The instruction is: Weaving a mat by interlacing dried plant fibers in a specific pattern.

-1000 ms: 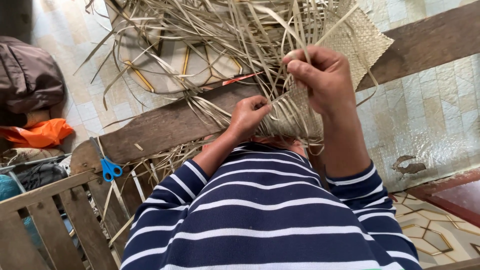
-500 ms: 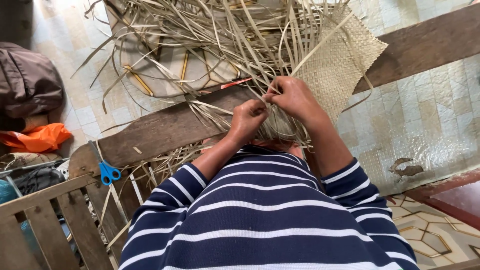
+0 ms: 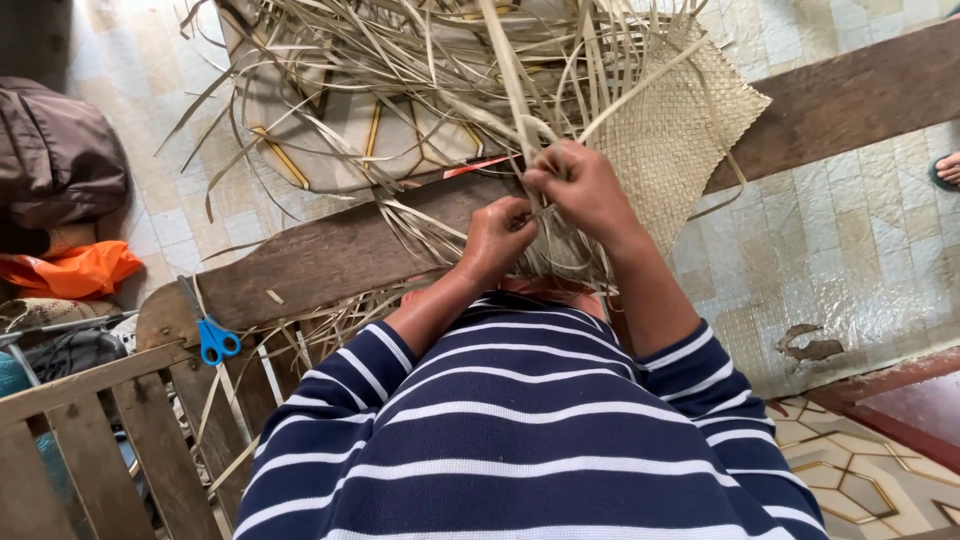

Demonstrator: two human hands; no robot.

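Observation:
A partly woven mat of pale dried leaf strips [image 3: 680, 130] lies over a long dark wooden plank [image 3: 330, 255], with many loose strips [image 3: 420, 70] fanning out from its unfinished edge. My left hand [image 3: 497, 238] pinches strips at the weave's edge, just above my striped shirt. My right hand [image 3: 580, 188] is closed on a strip close beside the left hand and pulls it across the weave. Both hands almost touch each other.
Blue-handled scissors [image 3: 212, 338] lie on the plank's left end, by a slatted wooden frame [image 3: 90, 420]. A brown bag [image 3: 55, 150] and an orange cloth [image 3: 85, 270] sit on the tiled floor at the left. A patterned cushion [image 3: 340, 130] lies under the strips.
My right hand has come down and left from the woven part toward my left hand. The view has shifted slightly, and the loose strips have moved with the hands.

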